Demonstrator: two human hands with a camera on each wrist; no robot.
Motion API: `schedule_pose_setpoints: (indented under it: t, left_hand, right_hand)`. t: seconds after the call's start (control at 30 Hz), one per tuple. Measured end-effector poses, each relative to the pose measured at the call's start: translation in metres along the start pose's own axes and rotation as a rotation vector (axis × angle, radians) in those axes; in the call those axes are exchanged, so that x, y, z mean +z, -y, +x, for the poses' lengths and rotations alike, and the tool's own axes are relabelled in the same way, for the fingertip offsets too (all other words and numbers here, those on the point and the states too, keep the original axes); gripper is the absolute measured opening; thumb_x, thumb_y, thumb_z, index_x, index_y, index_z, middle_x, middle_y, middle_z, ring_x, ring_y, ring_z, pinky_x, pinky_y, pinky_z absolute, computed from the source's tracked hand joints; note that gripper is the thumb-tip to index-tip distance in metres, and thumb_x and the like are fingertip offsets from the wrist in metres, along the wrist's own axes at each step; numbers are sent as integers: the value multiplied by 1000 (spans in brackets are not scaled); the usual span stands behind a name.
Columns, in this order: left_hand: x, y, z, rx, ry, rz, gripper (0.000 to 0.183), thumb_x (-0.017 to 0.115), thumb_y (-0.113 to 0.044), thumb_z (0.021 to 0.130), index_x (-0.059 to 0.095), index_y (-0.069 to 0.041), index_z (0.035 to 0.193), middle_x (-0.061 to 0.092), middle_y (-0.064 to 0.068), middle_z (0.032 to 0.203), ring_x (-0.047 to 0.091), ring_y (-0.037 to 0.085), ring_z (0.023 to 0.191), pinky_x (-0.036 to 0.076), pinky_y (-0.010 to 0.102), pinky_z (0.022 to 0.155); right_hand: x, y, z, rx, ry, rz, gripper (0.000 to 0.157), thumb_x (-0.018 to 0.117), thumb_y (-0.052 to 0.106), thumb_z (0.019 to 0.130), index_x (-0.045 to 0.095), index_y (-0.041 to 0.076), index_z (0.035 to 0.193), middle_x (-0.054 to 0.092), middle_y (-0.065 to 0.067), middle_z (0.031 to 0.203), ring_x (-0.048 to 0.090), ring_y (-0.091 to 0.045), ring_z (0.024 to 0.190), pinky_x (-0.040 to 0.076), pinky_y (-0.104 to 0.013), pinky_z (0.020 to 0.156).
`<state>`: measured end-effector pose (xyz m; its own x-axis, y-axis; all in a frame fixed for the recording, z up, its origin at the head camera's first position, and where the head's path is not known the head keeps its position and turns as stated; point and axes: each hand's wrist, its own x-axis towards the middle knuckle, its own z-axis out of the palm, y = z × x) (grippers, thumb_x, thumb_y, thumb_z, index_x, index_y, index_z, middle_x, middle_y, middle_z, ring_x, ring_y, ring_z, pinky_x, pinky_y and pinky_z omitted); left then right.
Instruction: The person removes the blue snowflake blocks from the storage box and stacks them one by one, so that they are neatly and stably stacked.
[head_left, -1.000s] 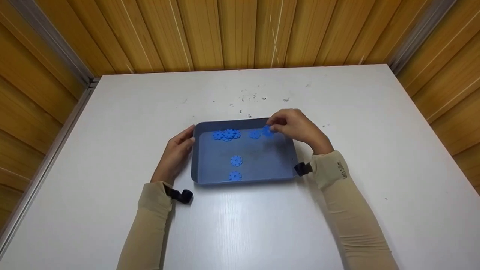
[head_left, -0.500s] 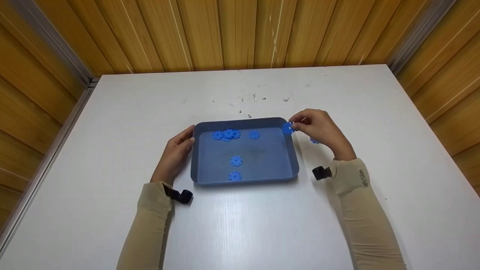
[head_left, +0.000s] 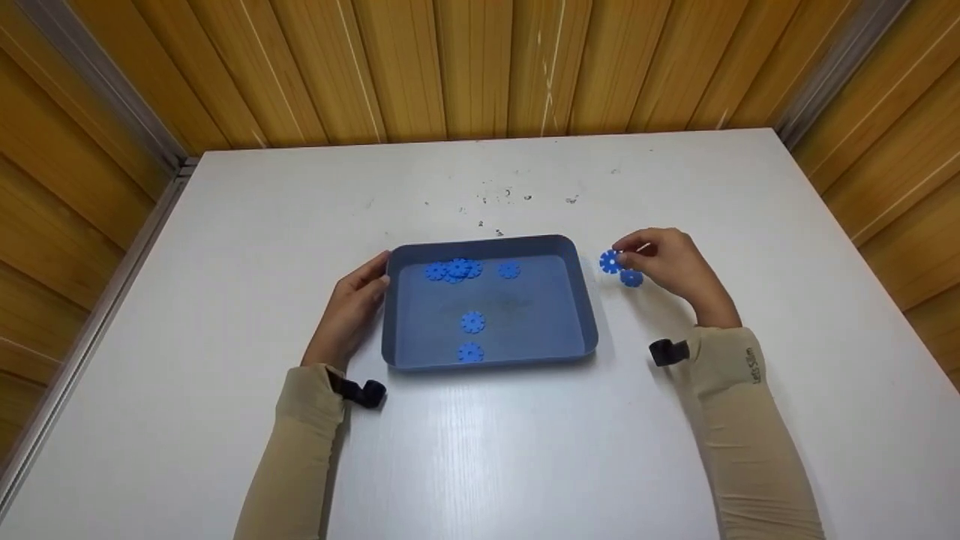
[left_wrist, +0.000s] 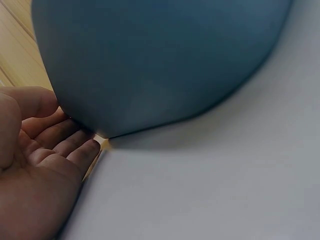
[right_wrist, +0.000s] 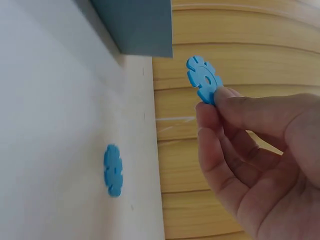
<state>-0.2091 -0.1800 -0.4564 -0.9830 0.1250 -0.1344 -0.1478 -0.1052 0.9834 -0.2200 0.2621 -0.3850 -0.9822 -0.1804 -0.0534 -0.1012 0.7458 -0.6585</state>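
Note:
My right hand (head_left: pixel 667 262) pinches a blue notched plastic disc (head_left: pixel 610 262) between thumb and forefinger, to the right of the tray. The right wrist view shows this connector disc (right_wrist: pixel 202 80) tilted and raised, with a hole in its middle. A second blue disc (head_left: pixel 632 278) lies on the table just below that hand. My left hand (head_left: pixel 352 304) rests against the left outer wall of the blue-grey tray (head_left: pixel 495 361), with its fingers (left_wrist: pixel 80 150) touching the wall. Inside the tray, several discs (head_left: pixel 454 269) overlap at the back left, and single discs (head_left: pixel 472 322) lie apart.
The white table (head_left: pixel 465 457) carries small dark marks (head_left: pixel 528 197) behind the tray. Yellow wood-look panels (head_left: pixel 472 67) stand along the back and both sides. A black wrist camera (head_left: pixel 667 352) sticks out from the right sleeve.
My right hand has carried the pinched disc rightward out of the tray, over its right rim, to above the table. The disc on the table has come into view. The left hand stays put.

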Motion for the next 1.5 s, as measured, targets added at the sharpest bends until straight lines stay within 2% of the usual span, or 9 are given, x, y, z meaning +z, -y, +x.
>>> schedule_pose_setpoints:
  t: [0.17, 0.37, 0.47, 0.8, 1.0, 1.23, 1.5]
  left_hand:
    - [0, 1, 0, 1, 5, -8, 50, 47, -6, 99, 37, -8, 148, 37, 6, 154, 31, 15, 143, 26, 31, 119]
    - [0, 3, 1, 14, 9, -46, 50, 47, -5, 98, 37, -6, 147, 37, 8, 153, 31, 16, 144, 26, 32, 119]
    - [0, 3, 1, 14, 8, -45, 50, 46, -5, 98, 36, -6, 148, 36, 8, 154, 30, 16, 144, 25, 32, 119]
    - [0, 2, 1, 6, 2, -21, 50, 47, -6, 99, 38, -8, 147, 37, 5, 154, 30, 14, 144, 25, 30, 119]
    - [0, 1, 0, 4, -2, -28, 50, 47, -6, 98, 38, -8, 147, 38, 6, 153, 31, 14, 144, 26, 30, 119]
    - [-2, 2, 0, 17, 21, -12, 51, 48, -7, 99, 36, -8, 148, 35, 7, 155, 29, 16, 144, 25, 32, 119]
    - [-2, 2, 1, 7, 15, -9, 51, 48, -7, 99, 37, -9, 148, 34, 6, 155, 28, 15, 145, 24, 31, 120]
  right_hand:
    - [-1, -17, 1, 56, 30, 18, 26, 61, 16, 95, 67, 3, 116, 64, -19, 121, 60, -32, 107, 48, -37, 87]
    - [-2, -29, 3, 102, 42, 26, 27, 59, 15, 95, 67, 3, 117, 63, -20, 123, 60, -29, 103, 49, -21, 75]
    - [-3, -32, 3, 130, 49, 37, 28, 60, 16, 95, 66, 3, 118, 62, -20, 123, 59, -27, 100, 49, -16, 70]
    - [-3, -45, 3, 179, 53, 57, 29, 59, 17, 95, 65, 2, 119, 64, -19, 112, 60, -19, 84, 52, -22, 68]
    - [-2, -48, 4, 227, 66, 69, 29, 59, 17, 95, 65, 3, 119, 60, -17, 112, 59, -18, 85, 51, -20, 70]
    - [-2, -47, 5, 228, 68, 82, 29, 60, 16, 94, 65, 0, 118, 63, -18, 109, 62, -10, 78, 52, -18, 69]
    - [-2, -46, 5, 248, 87, 73, 30, 60, 17, 94, 65, 0, 118, 59, -19, 115, 61, -12, 82, 51, -17, 71]
